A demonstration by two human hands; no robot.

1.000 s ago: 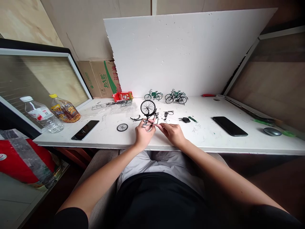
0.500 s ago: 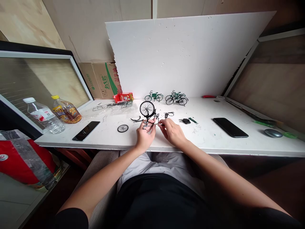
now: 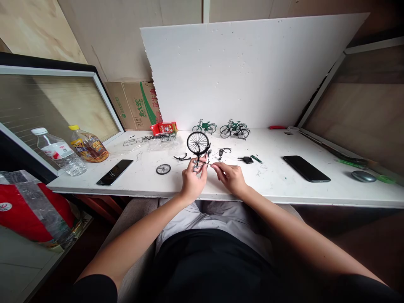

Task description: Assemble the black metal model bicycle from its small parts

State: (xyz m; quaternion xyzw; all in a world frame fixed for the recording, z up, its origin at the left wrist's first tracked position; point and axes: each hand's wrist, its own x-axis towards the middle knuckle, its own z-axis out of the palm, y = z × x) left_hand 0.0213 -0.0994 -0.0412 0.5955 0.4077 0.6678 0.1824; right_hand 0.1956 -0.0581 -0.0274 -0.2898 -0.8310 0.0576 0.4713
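Note:
My left hand (image 3: 192, 182) is closed around a small black model bicycle frame (image 3: 199, 156) with one spoked wheel standing up from it, held just above the white table (image 3: 274, 185). My right hand (image 3: 229, 176) sits beside it, its fingertips pinched together at the frame's right side on something too small to make out. A loose spoked wheel (image 3: 163, 169) lies flat to the left of my hands. A curved black mudguard piece (image 3: 180, 158) and small black parts (image 3: 222, 151) lie just beyond.
Two finished green model bicycles (image 3: 204, 126) (image 3: 235, 129) stand at the back by the white board. Phones lie at left (image 3: 114, 171) and right (image 3: 306, 168). Two bottles (image 3: 58, 152) (image 3: 88, 144), a red packet (image 3: 163, 127), a cardboard box (image 3: 135, 105) and a mouse (image 3: 363, 176) are also here.
My right hand lifted toward the frame, then drew back a little while staying pinched. My left hand kept hold of the frame, and the view shifted slightly.

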